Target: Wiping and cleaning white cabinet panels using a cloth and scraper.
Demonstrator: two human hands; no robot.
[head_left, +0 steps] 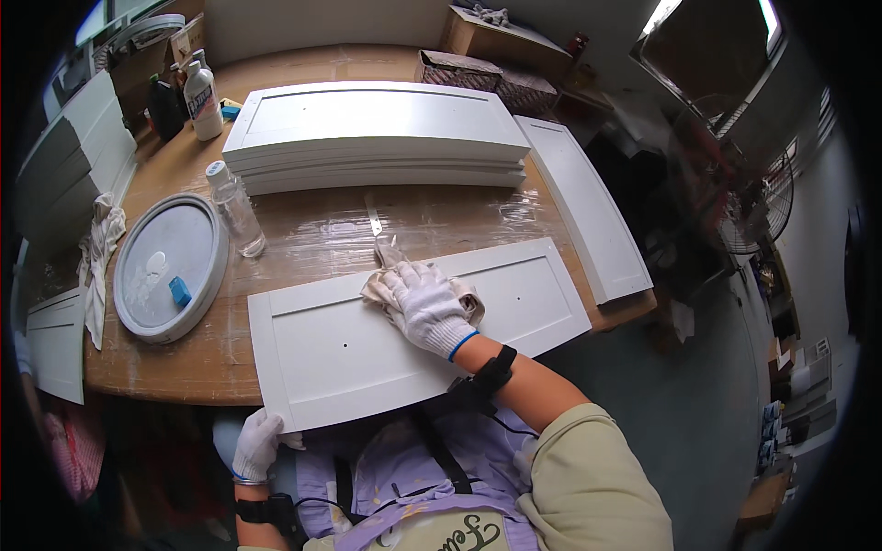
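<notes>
A white framed panel [349, 367] with small dark holes lies at the table's front edge, its near left corner jutting past the edge. My right hand [427, 308], in a white knit glove with a blue cuff, presses a beige cloth [381, 292] onto the panel's upper middle. My gloved left hand [257, 444] grips the near left corner, its fingers closed round the edge. Just beyond the cloth lies a thin light strip, probably a putty knife [374, 217].
Behind stands a stack of white panels [377, 119]; another panel [588, 211] lies along the right edge. To the left are a grey round lid [165, 248] with white paste and a blue block [180, 292], a clear bottle [236, 211] and a white bottle [203, 101]. Plastic film covers the table [312, 216].
</notes>
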